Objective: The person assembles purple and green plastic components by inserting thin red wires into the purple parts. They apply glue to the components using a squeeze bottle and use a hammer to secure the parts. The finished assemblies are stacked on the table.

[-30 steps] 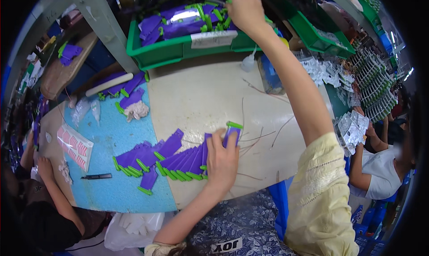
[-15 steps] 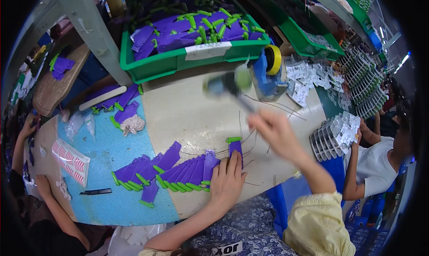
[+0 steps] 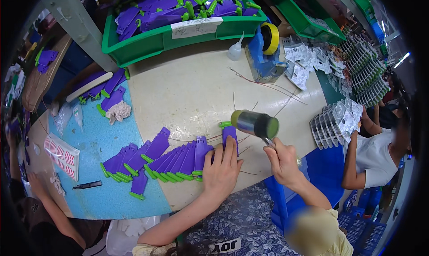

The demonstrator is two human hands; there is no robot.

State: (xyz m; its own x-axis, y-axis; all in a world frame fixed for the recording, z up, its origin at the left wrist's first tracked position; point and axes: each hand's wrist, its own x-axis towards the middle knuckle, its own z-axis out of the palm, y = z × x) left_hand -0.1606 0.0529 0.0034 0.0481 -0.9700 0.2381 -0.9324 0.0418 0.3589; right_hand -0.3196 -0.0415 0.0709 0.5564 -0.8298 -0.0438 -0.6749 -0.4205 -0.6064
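My right hand point(image 3: 285, 163) is closed around the handle of a mallet with a dark, yellow-green-ended head point(image 3: 254, 123). The mallet head is just right of the green end of a flat purple piece point(image 3: 229, 133); I cannot tell whether they touch. My left hand point(image 3: 222, 172) lies with fingers stretched out, the fingertips on the lower part of that purple piece. To its left, overlapping purple pieces with green ends point(image 3: 172, 162) lie fanned in a row. One more purple piece point(image 3: 139, 183) sits below the row.
A green bin point(image 3: 147, 50) of similar pieces stands at the back. Near it are a small squeeze bottle point(image 3: 234, 51) and a blue tape dispenser point(image 3: 262, 59). Thin wires point(image 3: 263, 84) cross the table. Metal parts point(image 3: 335, 124) stand at the right; a knife point(image 3: 87, 185) lies left. Other people work on both sides.
My right hand has brought the mallet down and nearer, from over the far part of the table to beside the purple piece. The left hand stays on the piece; the whole view has shifted slightly.
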